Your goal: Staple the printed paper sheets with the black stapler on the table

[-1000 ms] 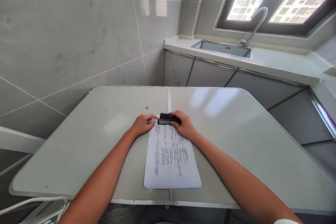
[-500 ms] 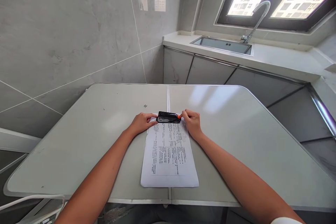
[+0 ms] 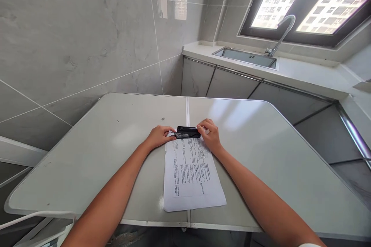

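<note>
A black stapler [image 3: 189, 135] lies crosswise over the far end of a printed sheet of paper [image 3: 189, 173]. At its left end, my left hand [image 3: 158, 137] pinches with thumb and fingers, where a slim metal part sticks out from under the black top. My right hand [image 3: 211, 136] grips the other end with bent fingers, which cover that tip. Dense lines of dark print fill much of the page, along with some handwriting-like marks near the stapler. A few small staple-like strips [image 3: 162, 119] lie on the table beyond my left hand.
The pale folding table [image 3: 87, 162] has a seam down its middle. Grey tiled wall [image 3: 87, 38] rises at the left. Behind on the right, a white counter [image 3: 307, 71] carries a sink [image 3: 249, 57] with a tall faucet [image 3: 285, 32] under a window.
The stapler's metal part now sticks out to the left. The orange tip at its right end is no longer visible. The paper has slid slightly right, and the camera view has tilted up.
</note>
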The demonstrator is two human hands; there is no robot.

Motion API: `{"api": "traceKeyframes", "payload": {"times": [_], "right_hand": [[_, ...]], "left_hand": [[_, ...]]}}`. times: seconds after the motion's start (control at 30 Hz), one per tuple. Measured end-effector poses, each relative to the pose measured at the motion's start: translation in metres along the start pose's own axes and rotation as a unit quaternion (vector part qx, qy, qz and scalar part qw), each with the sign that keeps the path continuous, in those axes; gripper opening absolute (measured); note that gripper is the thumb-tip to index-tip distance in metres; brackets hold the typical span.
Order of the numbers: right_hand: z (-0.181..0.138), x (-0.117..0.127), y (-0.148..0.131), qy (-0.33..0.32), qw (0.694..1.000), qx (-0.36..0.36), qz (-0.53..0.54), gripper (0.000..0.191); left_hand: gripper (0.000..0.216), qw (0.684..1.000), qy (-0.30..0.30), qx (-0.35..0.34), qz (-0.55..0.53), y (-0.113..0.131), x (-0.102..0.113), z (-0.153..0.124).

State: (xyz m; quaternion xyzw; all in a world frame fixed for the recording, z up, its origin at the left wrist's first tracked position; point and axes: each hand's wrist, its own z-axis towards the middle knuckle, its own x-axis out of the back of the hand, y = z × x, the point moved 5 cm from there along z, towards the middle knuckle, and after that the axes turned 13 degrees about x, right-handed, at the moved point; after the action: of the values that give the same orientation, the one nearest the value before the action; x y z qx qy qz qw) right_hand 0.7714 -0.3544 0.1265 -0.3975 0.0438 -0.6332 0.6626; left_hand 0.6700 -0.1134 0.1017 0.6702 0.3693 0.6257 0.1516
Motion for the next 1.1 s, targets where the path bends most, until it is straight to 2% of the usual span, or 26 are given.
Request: {"api": "traceKeyframes", "payload": {"times": [0.03,0.13,0.23,0.33,0.4,0.43,0.5,0.57,0.67,0.73,0.83,1.0,1.07,1.1], "right_hand": [[0.001,-0.004,-0.003,-0.023,1.0,0.014,0.004,0.019],[0.0,-0.018,-0.006,-0.113,0.993,0.033,0.017,0.033],[-0.006,-0.022,-0.001,-0.149,0.989,0.008,0.025,0.026],[-0.008,-0.014,-0.001,-0.099,0.995,-0.019,0.027,0.023],[-0.007,-0.003,-0.005,-0.034,0.999,-0.033,0.015,0.023],[-0.006,0.002,-0.008,0.0,0.999,-0.035,0.004,0.023],[-0.006,0.01,-0.016,0.045,0.999,-0.008,-0.021,0.021],[-0.007,0.011,-0.027,0.034,0.996,0.075,-0.04,0.017],[-0.014,-0.001,-0.041,-0.077,0.972,0.214,-0.053,0.022],[-0.019,-0.009,-0.045,-0.152,0.954,0.249,-0.061,0.025],[-0.021,-0.014,-0.049,-0.201,0.945,0.249,-0.061,0.023],[-0.018,-0.011,-0.058,-0.217,0.939,0.262,-0.05,0.023],[-0.017,-0.009,-0.058,-0.199,0.944,0.257,-0.064,0.024],[-0.015,-0.007,-0.057,-0.167,0.952,0.244,-0.076,0.024]], "left_hand": [[0.042,1.0,0.0,-0.001,0.004,0.0,0.0,0.0],[0.041,1.0,-0.003,-0.004,0.012,0.0,-0.002,0.001],[0.04,1.0,-0.004,0.001,0.018,0.001,-0.001,0.0],[0.053,1.0,-0.002,-0.006,-0.005,0.004,0.001,-0.004],[0.066,0.997,0.021,-0.02,-0.076,0.008,0.006,-0.007],[0.065,0.99,0.038,-0.021,-0.133,0.01,0.01,-0.008],[0.055,0.961,0.048,0.002,-0.273,0.013,0.012,-0.009],[0.058,0.914,-0.007,0.053,-0.401,0.015,0.004,-0.01],[0.064,0.845,-0.15,0.125,-0.498,0.023,-0.02,-0.012],[0.064,0.815,-0.195,0.156,-0.523,0.024,-0.03,-0.014],[0.058,0.799,-0.209,0.183,-0.534,0.021,-0.036,-0.015],[0.047,0.782,-0.211,0.174,-0.56,0.017,-0.033,-0.013],[0.041,0.773,-0.207,0.16,-0.578,0.018,-0.03,-0.012],[0.037,0.769,-0.203,0.152,-0.587,0.018,-0.029,-0.011]]}}
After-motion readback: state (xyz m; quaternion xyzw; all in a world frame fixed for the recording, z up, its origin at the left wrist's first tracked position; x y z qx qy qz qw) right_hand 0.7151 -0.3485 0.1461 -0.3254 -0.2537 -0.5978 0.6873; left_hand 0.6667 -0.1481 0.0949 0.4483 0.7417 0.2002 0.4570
